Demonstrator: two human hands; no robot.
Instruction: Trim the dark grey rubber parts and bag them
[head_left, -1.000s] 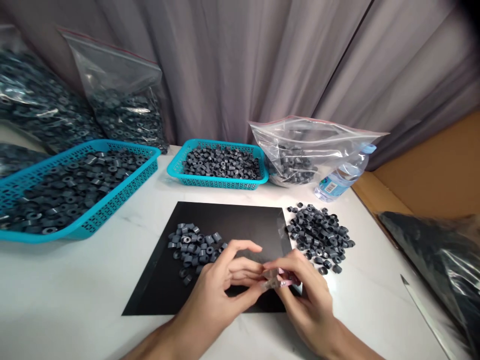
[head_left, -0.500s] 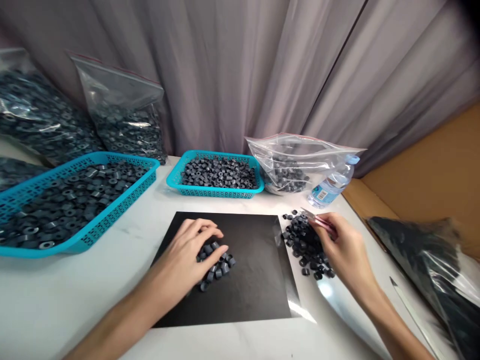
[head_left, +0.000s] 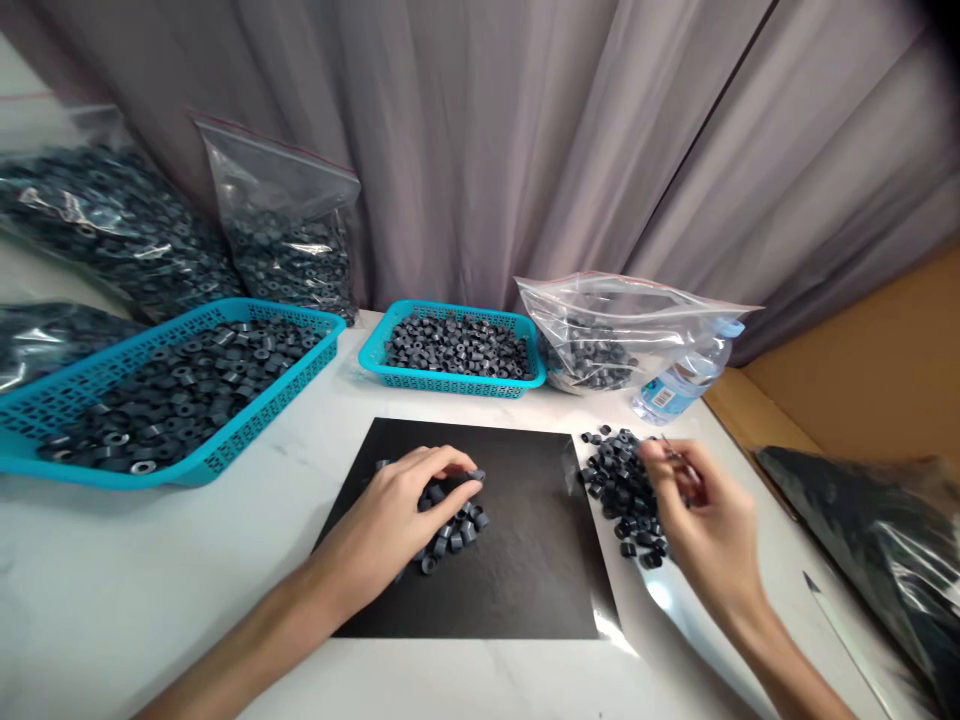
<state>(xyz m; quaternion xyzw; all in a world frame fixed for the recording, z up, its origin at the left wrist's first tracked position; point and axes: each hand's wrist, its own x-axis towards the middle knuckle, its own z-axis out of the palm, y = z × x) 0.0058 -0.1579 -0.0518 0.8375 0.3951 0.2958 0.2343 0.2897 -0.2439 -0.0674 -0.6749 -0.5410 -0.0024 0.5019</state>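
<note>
My left hand [head_left: 409, 500] rests curled over a small heap of dark grey ring-shaped parts [head_left: 452, 522] on a black sheet [head_left: 517, 560], one ring pinched at its fingertips. My right hand [head_left: 705, 515] hovers over a second heap of grey rings [head_left: 619, 485] lying on the white table just right of the sheet. Its fingers are pinched on a thin tool, seemingly tweezers [head_left: 670, 452], whose tip shows above the fingers.
A large teal basket [head_left: 45, 395] and a small teal basket [head_left: 442, 380] hold more rings. Clear bags of rings [head_left: 289, 235] stand at the back and another bag [head_left: 622, 320] lies beside a water bottle [head_left: 679, 380]. A dark bag [head_left: 862, 500] and cardboard sit right.
A second ago both hands met near the sheet's front edge over the tool. They have parted: the left went to the heap on the sheet, the right to the heap beside it.
</note>
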